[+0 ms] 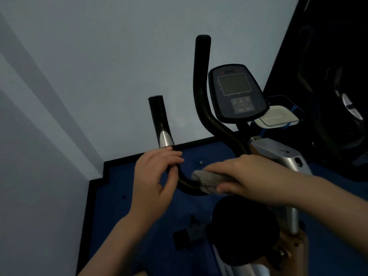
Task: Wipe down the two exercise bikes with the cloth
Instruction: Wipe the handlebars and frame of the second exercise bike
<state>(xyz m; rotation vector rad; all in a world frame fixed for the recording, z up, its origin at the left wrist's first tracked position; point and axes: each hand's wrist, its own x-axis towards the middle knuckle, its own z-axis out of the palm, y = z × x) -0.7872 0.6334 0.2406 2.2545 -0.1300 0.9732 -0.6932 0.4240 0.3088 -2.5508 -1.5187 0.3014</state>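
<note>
An exercise bike with black curved handlebars [201, 80] and a dark console [236, 92] stands before me. My left hand [157, 176] grips the lower bend of the left handlebar, just under its silver sensor plate [164, 138]. My right hand [245, 176] presses a grey cloth [207, 181] around the bar's bottom curve, right of the left hand. The black saddle [245, 230] sits below my hands. A second dark machine [334, 96] stands at the far right, mostly in shadow.
A pale wall [79, 76] fills the left and back. Blue floor mat [139, 216] with a black border lies underneath. A white tray-like object [276, 116] sits right of the console. A black pedal [185, 236] juts out at the lower middle.
</note>
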